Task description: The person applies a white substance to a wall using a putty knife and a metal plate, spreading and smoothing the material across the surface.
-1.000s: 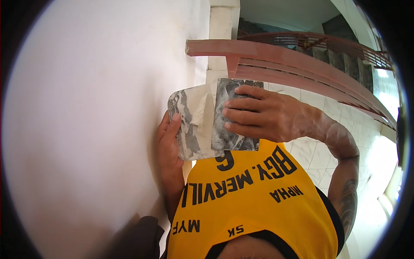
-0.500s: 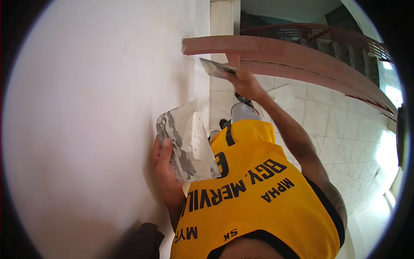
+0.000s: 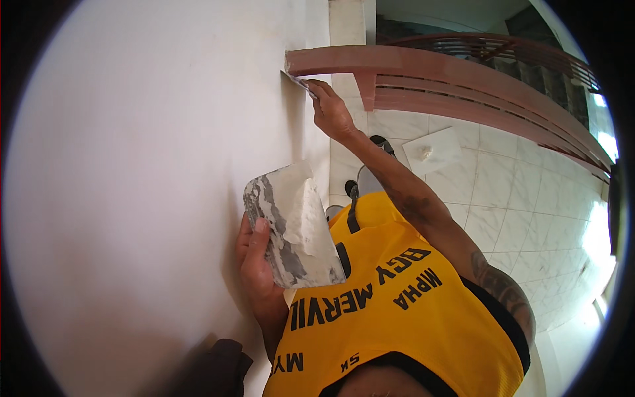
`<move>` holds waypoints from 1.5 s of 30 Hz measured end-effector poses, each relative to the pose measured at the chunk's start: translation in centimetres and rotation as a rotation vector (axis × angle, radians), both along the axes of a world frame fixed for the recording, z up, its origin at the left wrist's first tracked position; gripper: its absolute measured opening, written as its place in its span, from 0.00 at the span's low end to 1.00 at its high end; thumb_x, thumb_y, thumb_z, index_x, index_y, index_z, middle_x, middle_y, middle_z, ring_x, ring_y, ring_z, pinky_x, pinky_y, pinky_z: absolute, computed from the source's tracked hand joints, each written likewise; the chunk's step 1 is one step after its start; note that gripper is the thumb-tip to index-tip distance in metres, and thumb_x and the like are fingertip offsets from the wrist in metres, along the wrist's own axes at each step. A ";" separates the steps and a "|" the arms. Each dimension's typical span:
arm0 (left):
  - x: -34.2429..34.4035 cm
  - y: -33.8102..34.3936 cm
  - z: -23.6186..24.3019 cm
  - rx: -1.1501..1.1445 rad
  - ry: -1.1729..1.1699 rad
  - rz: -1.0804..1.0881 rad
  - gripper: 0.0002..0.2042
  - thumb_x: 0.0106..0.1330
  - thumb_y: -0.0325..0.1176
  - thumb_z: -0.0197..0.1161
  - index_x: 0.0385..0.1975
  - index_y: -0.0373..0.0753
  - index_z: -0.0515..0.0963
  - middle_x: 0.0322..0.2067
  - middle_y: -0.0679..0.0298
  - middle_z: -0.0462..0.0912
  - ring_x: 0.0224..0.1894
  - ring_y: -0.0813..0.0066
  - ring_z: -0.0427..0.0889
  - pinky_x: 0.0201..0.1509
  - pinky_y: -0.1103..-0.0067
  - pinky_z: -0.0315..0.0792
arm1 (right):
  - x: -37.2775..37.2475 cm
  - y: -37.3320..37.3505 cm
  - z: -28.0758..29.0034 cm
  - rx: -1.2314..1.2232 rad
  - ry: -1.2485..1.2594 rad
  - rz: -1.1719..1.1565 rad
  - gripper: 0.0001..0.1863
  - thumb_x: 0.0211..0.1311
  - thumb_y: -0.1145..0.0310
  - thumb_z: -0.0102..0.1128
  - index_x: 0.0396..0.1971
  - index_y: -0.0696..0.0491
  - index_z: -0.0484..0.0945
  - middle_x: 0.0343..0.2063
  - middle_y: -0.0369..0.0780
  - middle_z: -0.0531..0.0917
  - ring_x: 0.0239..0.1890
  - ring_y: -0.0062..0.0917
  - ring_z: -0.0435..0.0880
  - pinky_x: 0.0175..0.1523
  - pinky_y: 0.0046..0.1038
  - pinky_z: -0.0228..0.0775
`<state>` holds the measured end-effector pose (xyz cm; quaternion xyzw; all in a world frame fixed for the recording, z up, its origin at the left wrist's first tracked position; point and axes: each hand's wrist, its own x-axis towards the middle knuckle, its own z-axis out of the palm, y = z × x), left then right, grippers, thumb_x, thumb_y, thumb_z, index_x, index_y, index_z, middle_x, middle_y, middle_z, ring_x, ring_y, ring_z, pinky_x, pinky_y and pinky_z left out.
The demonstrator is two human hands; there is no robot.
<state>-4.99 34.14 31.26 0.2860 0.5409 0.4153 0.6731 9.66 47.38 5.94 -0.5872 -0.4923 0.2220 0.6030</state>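
The fingers (image 3: 245,235) of the left hand (image 3: 258,267) were bent around the near side of a flat metal plate (image 3: 280,246), with the thumb lying on its upper face and the other fingertips hidden behind it. The plate stood tilted just in front of the person's chest, between the white wall (image 3: 132,165) and a yellow sleeveless shirt (image 3: 410,331) with dark lettering. Grey streaks and smears marked its face, and a thick ridge of white paste (image 3: 307,218) ran along the half farther from the thumb. At the lower left a dark object (image 3: 225,364) showed beside the wall, too dim to name. Below the shirt came yellow shorts (image 3: 380,213) with a dark stripe. Farther out, the right arm stretched up and toward the wall, and the fingers of the right hand (image 3: 335,119) were closed on a thin blade (image 3: 299,83), gripping it by the end away from the wall. The blade slanted with its tip at the wall, right by the end of a reddish-brown railing (image 3: 423,68); how firmly it pressed could not be told. Down past the arm, near a dark shoe (image 3: 381,143), a pale flat board (image 3: 447,147) with a white lump (image 3: 426,153) lay on the tiled floor (image 3: 493,198). Beyond the railing, dark stairs (image 3: 548,79) showed.
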 end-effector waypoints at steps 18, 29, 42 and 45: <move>1.6 0.2 0.9 -0.069 0.044 0.119 0.18 0.68 0.28 0.47 0.55 0.27 0.63 0.48 0.55 0.75 0.48 0.71 0.76 0.53 0.78 0.69 | -5.1 -4.8 1.3 -0.064 -0.145 0.070 0.34 0.43 0.85 0.50 0.57 0.57 0.64 0.52 0.46 0.70 0.52 0.41 0.70 0.55 0.35 0.67; 0.9 0.3 1.1 -0.017 0.056 0.056 0.19 0.67 0.29 0.48 0.55 0.26 0.63 0.48 0.54 0.75 0.48 0.71 0.75 0.54 0.78 0.68 | -0.3 2.0 0.1 -0.081 0.015 -0.054 0.21 0.56 0.83 0.43 0.52 0.58 0.67 0.51 0.47 0.70 0.50 0.44 0.71 0.53 0.35 0.68; 1.6 0.3 0.7 -0.008 0.069 0.104 0.19 0.67 0.29 0.48 0.56 0.26 0.63 0.49 0.54 0.74 0.49 0.71 0.75 0.55 0.77 0.66 | -4.2 -5.1 2.2 -0.073 -0.142 0.151 0.27 0.48 0.81 0.51 0.54 0.60 0.65 0.50 0.50 0.70 0.52 0.43 0.68 0.57 0.35 0.65; 0.4 0.8 -0.5 0.040 0.005 0.072 0.19 0.67 0.28 0.48 0.56 0.26 0.62 0.49 0.54 0.74 0.50 0.71 0.74 0.55 0.77 0.66 | -1.4 -4.7 3.7 -0.005 -0.095 0.262 0.18 0.55 0.76 0.51 0.47 0.62 0.69 0.41 0.51 0.75 0.45 0.43 0.73 0.51 0.35 0.68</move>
